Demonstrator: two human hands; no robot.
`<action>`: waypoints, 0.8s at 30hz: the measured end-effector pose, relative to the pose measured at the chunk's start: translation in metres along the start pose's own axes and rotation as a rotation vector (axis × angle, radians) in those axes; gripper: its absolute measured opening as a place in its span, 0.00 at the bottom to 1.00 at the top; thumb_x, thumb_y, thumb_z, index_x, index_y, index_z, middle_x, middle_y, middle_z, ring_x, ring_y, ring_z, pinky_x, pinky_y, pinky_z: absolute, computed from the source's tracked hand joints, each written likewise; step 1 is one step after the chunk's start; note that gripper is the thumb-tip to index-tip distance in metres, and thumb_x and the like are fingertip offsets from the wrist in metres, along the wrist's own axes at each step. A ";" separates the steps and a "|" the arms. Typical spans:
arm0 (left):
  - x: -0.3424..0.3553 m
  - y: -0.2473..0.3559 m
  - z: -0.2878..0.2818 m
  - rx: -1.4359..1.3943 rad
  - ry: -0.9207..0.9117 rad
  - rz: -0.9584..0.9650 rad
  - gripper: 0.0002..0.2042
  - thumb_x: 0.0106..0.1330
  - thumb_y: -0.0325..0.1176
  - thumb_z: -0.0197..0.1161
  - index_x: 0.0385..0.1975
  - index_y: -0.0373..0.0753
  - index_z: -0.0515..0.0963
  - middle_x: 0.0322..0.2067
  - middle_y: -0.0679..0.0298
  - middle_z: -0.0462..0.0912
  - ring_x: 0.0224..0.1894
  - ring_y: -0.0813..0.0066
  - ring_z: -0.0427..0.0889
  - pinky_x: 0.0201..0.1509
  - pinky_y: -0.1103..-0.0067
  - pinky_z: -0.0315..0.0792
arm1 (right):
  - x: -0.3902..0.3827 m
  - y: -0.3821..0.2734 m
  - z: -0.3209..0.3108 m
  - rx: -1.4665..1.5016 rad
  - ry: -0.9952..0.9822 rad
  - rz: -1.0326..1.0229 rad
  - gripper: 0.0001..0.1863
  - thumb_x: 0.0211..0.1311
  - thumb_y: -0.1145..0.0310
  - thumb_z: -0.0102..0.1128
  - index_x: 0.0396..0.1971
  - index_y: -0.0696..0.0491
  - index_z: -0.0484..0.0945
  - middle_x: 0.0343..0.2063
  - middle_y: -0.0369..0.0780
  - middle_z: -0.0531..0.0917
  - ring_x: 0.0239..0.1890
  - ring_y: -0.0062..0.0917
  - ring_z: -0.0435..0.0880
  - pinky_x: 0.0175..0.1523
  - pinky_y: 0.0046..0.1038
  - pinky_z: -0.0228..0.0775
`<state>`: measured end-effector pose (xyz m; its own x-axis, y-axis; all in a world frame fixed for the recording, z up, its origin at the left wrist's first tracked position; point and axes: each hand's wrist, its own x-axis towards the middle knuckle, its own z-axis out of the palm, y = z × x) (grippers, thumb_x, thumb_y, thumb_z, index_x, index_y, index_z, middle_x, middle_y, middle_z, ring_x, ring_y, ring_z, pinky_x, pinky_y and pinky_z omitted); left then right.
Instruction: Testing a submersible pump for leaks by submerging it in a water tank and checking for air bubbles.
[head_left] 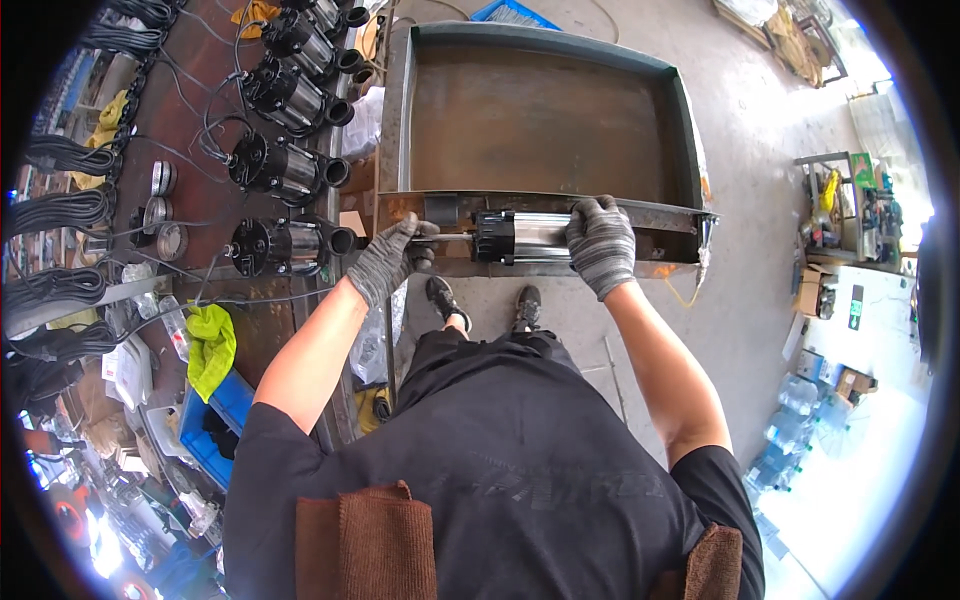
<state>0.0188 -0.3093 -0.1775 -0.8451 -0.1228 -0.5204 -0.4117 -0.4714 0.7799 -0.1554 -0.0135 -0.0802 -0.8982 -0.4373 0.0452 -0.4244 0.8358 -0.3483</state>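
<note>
From where I stand, the person has a shiny silver metal cylinder with a black ribbed collar (541, 237) at the near edge of a shallow rectangular steel tank (540, 120); I can't tell whether it rests there. Its long axis runs left to right, roughly along that edge, with its thin metal shaft (453, 238) pointing left. The left hand, in a grey knit glove (385, 262), has its grip closed on the shaft; the matching gloved right hand (602, 247) is clamped over the cylinder's right end. Black-and-silver pumps (285, 247) line the dark table's (185, 120) right edge.
</note>
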 end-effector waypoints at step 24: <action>0.007 0.041 -0.012 0.821 -0.361 -0.053 0.13 0.64 0.30 0.69 0.46 0.38 0.77 0.34 0.69 0.79 0.37 0.80 0.76 0.44 0.78 0.73 | 0.001 0.007 0.002 -0.011 0.024 -0.038 0.07 0.60 0.68 0.59 0.36 0.51 0.82 0.40 0.48 0.81 0.44 0.47 0.80 0.51 0.44 0.73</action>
<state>-0.0003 -0.3402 -0.1531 -0.8169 0.2287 -0.5295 -0.4503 0.3208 0.8332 -0.1593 -0.0091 -0.0843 -0.8839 -0.4606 0.0810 -0.4593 0.8223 -0.3360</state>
